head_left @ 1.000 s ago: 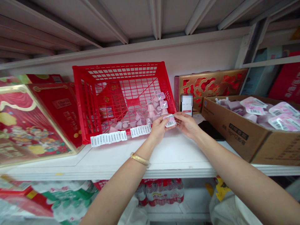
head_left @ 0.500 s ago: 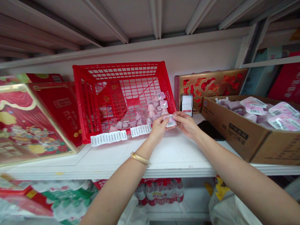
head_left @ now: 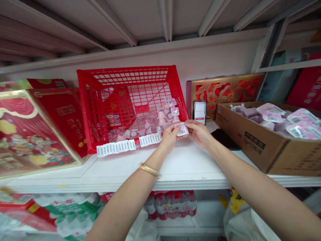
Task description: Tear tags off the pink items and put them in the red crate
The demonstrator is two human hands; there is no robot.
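My left hand (head_left: 170, 137) is closed round a small pink jelly cup (head_left: 182, 129), thumb on its lid. A white barcode label lies on that lid, facing up. At the cup's right edge, the fingertips of my right hand (head_left: 199, 132) are pinched together against it. Both hands are just off the front right corner of a red plastic basket (head_left: 130, 72), tilted towards me. Several pink cups (head_left: 162, 117) lie inside it, some with labelled lids showing. Along the basket's front rim hang two rows of white barcode stickers (head_left: 116, 148).
At right, an open cardboard box (head_left: 250, 144) holds more labelled pink packs (head_left: 271, 112). A phone (head_left: 200, 112) leans on a gold-and-red box (head_left: 225, 92). Red gift boxes (head_left: 60, 117) stand left on the white shelf (head_left: 150, 167). Bottled drinks (head_left: 175, 204) sit below; slats run overhead.
My right fingertips have closed in slightly at the cup's edge. The cup stays in my left hand, and the basket and boxes have not moved.
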